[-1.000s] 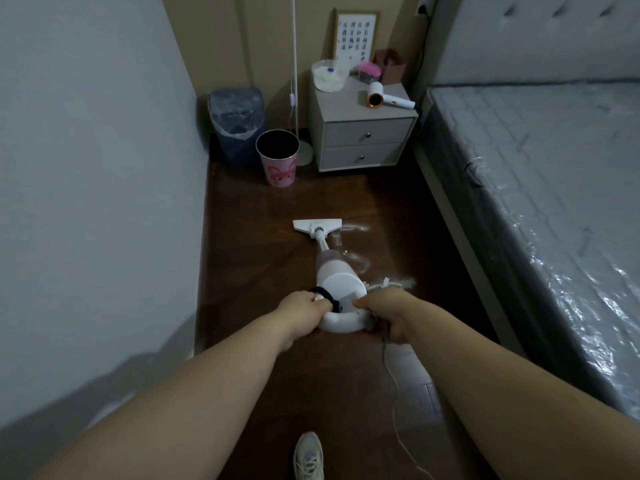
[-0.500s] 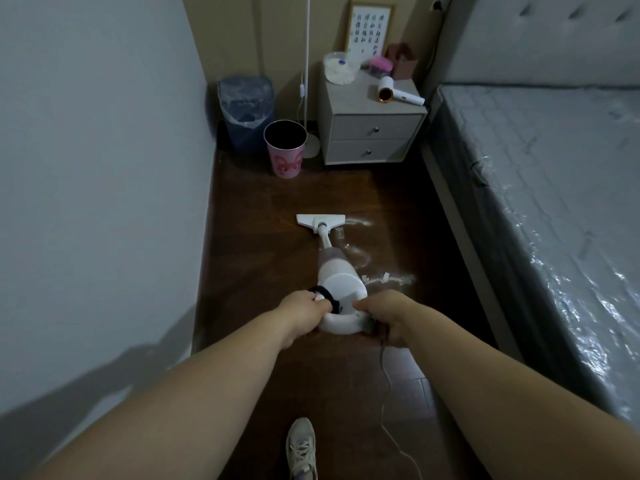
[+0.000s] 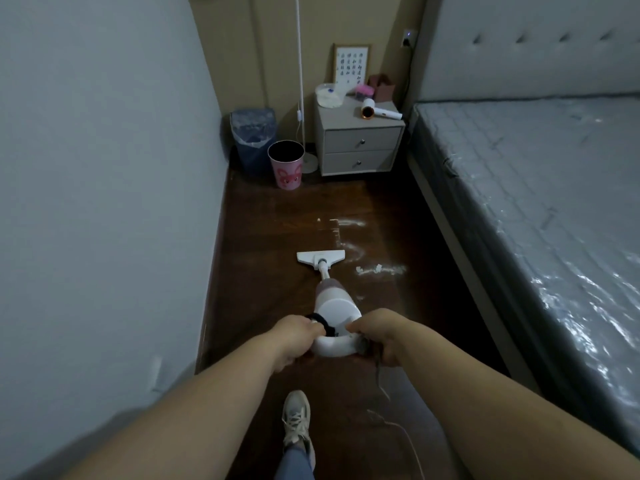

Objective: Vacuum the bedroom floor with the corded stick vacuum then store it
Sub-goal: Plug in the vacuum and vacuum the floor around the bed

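Both hands grip the looped white handle of the stick vacuum, one on each side. The left hand has its fingers curled round the left part of the loop, where a dark band wraps the handle. The right hand has its fingers curled round the right part of the loop, and the grey cord hangs down from just beneath it, trailing back across the floor toward the person's feet.

From the hands the vacuum body slopes forward and down: a white motor housing, then a pinkish dust cup, then a short white tube ending in the flat white floor head, which lies on the dark wooden floor well ahead of the hands. Streaks and small clumps of white powder lie on the boards just to the right of the head and beyond it.

A pale sneaker stands on the floor below the hands. Left is a plain wall; right is the bed with a plastic-covered mattress. At the far end stand a grey two-drawer nightstand with a hair dryer on top, a pink bin, and a blue lined bin behind it.
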